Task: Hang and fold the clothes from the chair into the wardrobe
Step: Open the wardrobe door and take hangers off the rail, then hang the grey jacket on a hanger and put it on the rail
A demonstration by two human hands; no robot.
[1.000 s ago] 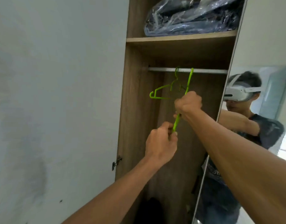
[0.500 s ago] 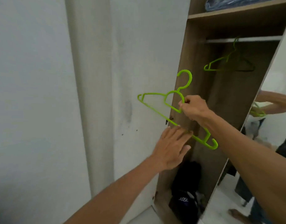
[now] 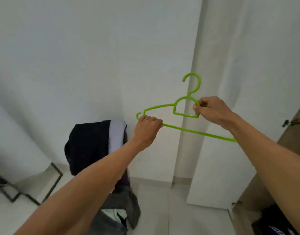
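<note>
A bright green plastic hanger [image 3: 184, 114] is held up in front of the white wall, hook upward. My left hand [image 3: 146, 131] grips its bottom bar near the left end. My right hand [image 3: 212, 111] pinches the small inner loop below the hook. Lower left, a chair [image 3: 89, 146] is draped with dark clothes and a white garment [image 3: 116, 136]; more grey and dark clothes [image 3: 118, 211] hang down its front toward the floor. Only the wardrobe's white door [image 3: 218, 167] and a sliver of its wooden side [image 3: 291, 133] show at the right.
A black metal frame [image 3: 27, 190] stands on the pale floor at the left. A dark bag [image 3: 274, 223] lies at the wardrobe's bottom, lower right. A white wall corner post [image 3: 193, 48] runs down behind the hanger.
The view has swung left and down, from the wardrobe to the chair. The hanger came off the rail and levelled out; my left hand, open half a second ago, now grips its bottom bar.
</note>
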